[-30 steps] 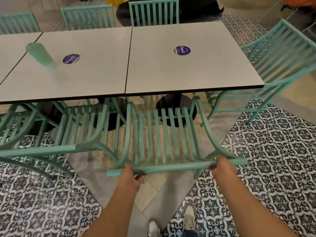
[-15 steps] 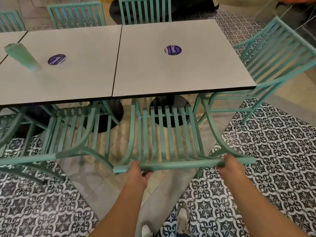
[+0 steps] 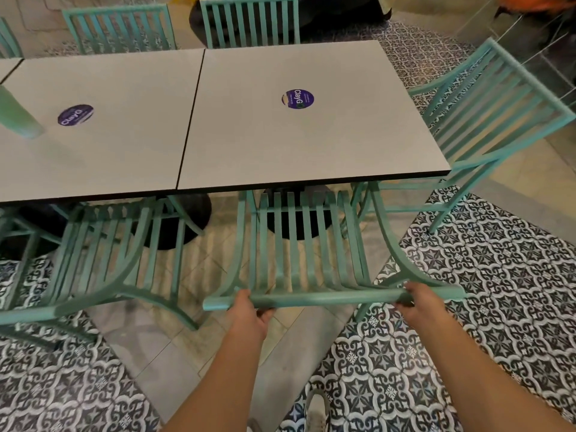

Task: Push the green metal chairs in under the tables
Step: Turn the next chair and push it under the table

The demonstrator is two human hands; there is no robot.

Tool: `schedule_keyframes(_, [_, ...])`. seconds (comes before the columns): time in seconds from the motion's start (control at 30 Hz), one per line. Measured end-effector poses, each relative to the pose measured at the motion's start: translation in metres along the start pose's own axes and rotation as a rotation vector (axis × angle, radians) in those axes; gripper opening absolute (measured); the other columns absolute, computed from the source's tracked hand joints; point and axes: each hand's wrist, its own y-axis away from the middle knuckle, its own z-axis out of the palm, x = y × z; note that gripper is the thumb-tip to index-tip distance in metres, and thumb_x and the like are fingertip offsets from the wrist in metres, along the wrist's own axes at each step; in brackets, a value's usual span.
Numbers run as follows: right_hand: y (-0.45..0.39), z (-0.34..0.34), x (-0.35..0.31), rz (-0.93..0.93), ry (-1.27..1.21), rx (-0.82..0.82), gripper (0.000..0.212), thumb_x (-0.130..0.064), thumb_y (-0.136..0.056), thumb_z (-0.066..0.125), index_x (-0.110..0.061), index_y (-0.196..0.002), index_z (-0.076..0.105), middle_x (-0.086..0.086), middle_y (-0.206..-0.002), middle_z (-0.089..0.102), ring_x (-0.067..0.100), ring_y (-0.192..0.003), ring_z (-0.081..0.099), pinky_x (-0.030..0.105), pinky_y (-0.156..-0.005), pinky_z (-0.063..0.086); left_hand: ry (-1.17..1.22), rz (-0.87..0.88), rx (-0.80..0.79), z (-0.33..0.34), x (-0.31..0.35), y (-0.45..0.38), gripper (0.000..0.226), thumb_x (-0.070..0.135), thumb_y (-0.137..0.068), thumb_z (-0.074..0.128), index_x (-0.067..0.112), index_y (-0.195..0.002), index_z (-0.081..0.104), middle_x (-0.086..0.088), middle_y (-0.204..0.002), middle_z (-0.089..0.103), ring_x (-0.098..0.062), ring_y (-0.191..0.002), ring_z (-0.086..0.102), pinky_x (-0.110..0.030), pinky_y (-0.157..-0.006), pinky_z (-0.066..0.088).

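Note:
A green metal chair [image 3: 299, 244] with a slatted back stands in front of me at the near edge of the right-hand grey table [image 3: 311, 145]. Its seat lies mostly under the tabletop. My left hand [image 3: 249, 313] grips the top rail near its left end. My right hand [image 3: 420, 304] grips the same rail near its right end. A second green chair [image 3: 103, 251] stands to the left at the neighbouring table [image 3: 103, 141]. A third green chair [image 3: 486, 120] stands angled at the right table's right side.
Two more green chairs [image 3: 249, 23] stand along the tables' far side. A green bottle [image 3: 15, 116] stands on the left table. Round black table bases [image 3: 296, 213] sit beneath the tops. Patterned floor tiles [image 3: 483, 307] lie to the right, and my shoe [image 3: 316, 410] is below.
The chair I hold has slid forward, so more of its seat lies under the tabletop. My view has shifted right. Both hands keep their grip on the rail.

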Motion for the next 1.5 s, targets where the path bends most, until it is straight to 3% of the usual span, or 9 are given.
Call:
schedule_keyframes(0.17, [-0.006,0.000,-0.001,-0.019,0.022,-0.014,0.031,0.003,-0.093,0.051,0.001,-0.122,0.042,0.021,-0.129,0.048,0.033,-0.109,0.053,0.052,-0.099,0.047,0.038,0.023,0.057,0.006,-0.003,0.002,0.049,0.013,-0.098,0.055,0.007,-0.142,0.036,-0.018,-0.135,0.049,-0.038,-0.122,0.052,-0.053,-0.089,0.050])
schedule_keyframes(0.3, [-0.008,-0.003,0.005,-0.047,0.025,-0.038,0.019,0.004,-0.093,0.051,0.002,-0.112,0.046,0.022,-0.129,0.049,0.032,-0.105,0.056,0.050,-0.093,0.049,0.036,0.051,0.094,0.001,-0.003,-0.006,0.048,0.015,-0.095,0.060,0.007,-0.139,0.040,-0.019,-0.131,0.053,-0.040,-0.115,0.056,-0.051,-0.066,0.052])
schedule_keyframes(0.43, [-0.008,-0.004,0.006,-0.028,0.034,-0.070,0.016,0.001,-0.093,0.053,0.000,-0.108,0.048,0.021,-0.126,0.052,0.034,-0.110,0.057,0.048,-0.092,0.051,0.033,0.043,0.106,-0.003,-0.007,-0.011,0.048,0.015,-0.093,0.060,0.006,-0.137,0.041,-0.021,-0.132,0.051,-0.040,-0.117,0.054,-0.055,-0.089,0.052])
schedule_keyframes(0.57, [-0.012,-0.003,0.004,-0.036,0.031,-0.075,0.036,0.003,-0.092,0.054,0.003,-0.127,0.045,0.023,-0.128,0.052,0.035,-0.112,0.056,0.050,-0.092,0.052,0.030,0.052,0.112,-0.002,-0.008,-0.015,0.050,0.015,-0.096,0.056,0.008,-0.141,0.037,-0.020,-0.136,0.047,-0.039,-0.124,0.049,-0.055,-0.101,0.044])
schedule_keyframes(0.83, [-0.018,0.012,-0.006,-0.023,0.006,-0.123,0.034,0.002,-0.093,0.053,0.004,-0.127,0.046,0.020,-0.127,0.051,0.027,-0.089,0.057,0.045,-0.086,0.053,0.006,0.075,0.089,0.012,0.005,-0.019,0.046,0.012,-0.095,0.056,0.005,-0.137,0.037,-0.021,-0.122,0.049,-0.039,-0.121,0.052,-0.056,-0.099,0.046])
schedule_keyframes(0.97, [-0.024,0.019,-0.012,-0.022,-0.008,-0.136,0.039,0.002,-0.094,0.053,0.004,-0.131,0.043,0.019,-0.121,0.050,0.026,-0.086,0.055,0.050,-0.091,0.051,-0.008,0.076,0.096,0.020,0.010,-0.021,0.049,0.012,-0.095,0.056,0.004,-0.139,0.037,-0.023,-0.131,0.049,-0.040,-0.119,0.052,-0.054,-0.093,0.048])
schedule_keyframes(1.1, [-0.027,0.026,-0.016,-0.025,-0.014,-0.130,0.042,0.003,-0.094,0.052,0.004,-0.134,0.041,0.017,-0.117,0.049,0.023,-0.079,0.054,0.049,-0.082,0.053,0.002,0.068,0.078,0.025,0.014,-0.027,0.048,0.012,-0.096,0.055,0.003,-0.139,0.037,-0.022,-0.127,0.049,-0.040,-0.122,0.051,-0.054,-0.096,0.047])
schedule_keyframes(1.33, [-0.034,0.033,-0.028,-0.023,-0.026,-0.154,0.043,0.002,-0.094,0.052,0.002,-0.136,0.040,0.016,-0.121,0.049,0.029,-0.101,0.052,0.054,-0.094,0.049,-0.019,0.078,0.047,0.041,0.015,-0.029,0.049,0.013,-0.098,0.054,0.003,-0.141,0.034,-0.021,-0.134,0.047,-0.039,-0.122,0.050,-0.054,-0.100,0.045])
schedule_keyframes(1.5, [-0.040,0.034,-0.033,-0.022,0.005,-0.151,0.042,0.002,-0.093,0.053,0.001,-0.134,0.041,0.016,-0.119,0.051,0.030,-0.104,0.054,0.056,-0.095,0.049,-0.053,0.080,0.040,0.043,0.014,-0.031,0.049,0.016,-0.096,0.057,0.005,-0.139,0.037,-0.022,-0.133,0.049,-0.036,-0.107,0.055,-0.052,-0.094,0.051])
